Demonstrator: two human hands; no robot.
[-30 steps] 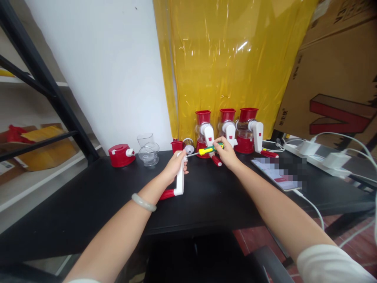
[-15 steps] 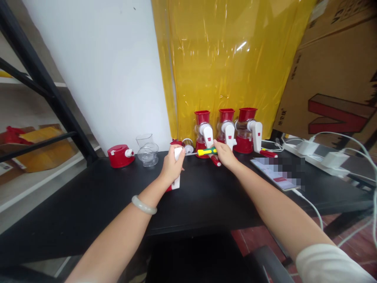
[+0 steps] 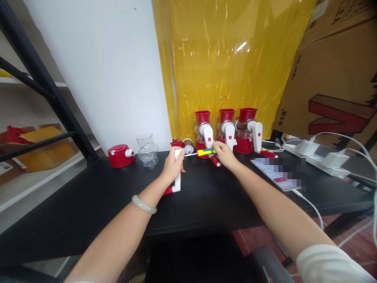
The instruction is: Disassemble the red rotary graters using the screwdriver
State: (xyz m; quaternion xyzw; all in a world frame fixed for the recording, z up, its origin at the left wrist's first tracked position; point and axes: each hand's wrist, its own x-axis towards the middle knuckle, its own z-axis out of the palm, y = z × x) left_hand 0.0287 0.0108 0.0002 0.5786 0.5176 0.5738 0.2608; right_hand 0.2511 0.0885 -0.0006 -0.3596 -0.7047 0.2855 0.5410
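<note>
My left hand (image 3: 173, 165) is closed around a white crank handle (image 3: 177, 183) with a red grip that points down and left over the table. In my right hand (image 3: 226, 156) is a screwdriver (image 3: 206, 151) with a green and yellow handle, held level. Its shaft runs left to the upper end of the crank handle, by my left fingertips; whether the tip sits in a screw I cannot tell. Behind my hands lie a metal grater drum (image 3: 187, 145) and a red part (image 3: 176, 143), partly covered by my left hand.
Three red-and-white rotary graters (image 3: 226, 129) stand along the back of the black table (image 3: 206, 204). To the left are a red base (image 3: 120, 155) and a clear plastic housing (image 3: 147, 151). A phone (image 3: 275, 175), a power strip (image 3: 318, 157) and white cables occupy the right side.
The crank handle has turned slightly in my left hand, so its red grip shows more at the lower left. The screwdriver stays nearly in place at its upper end.
</note>
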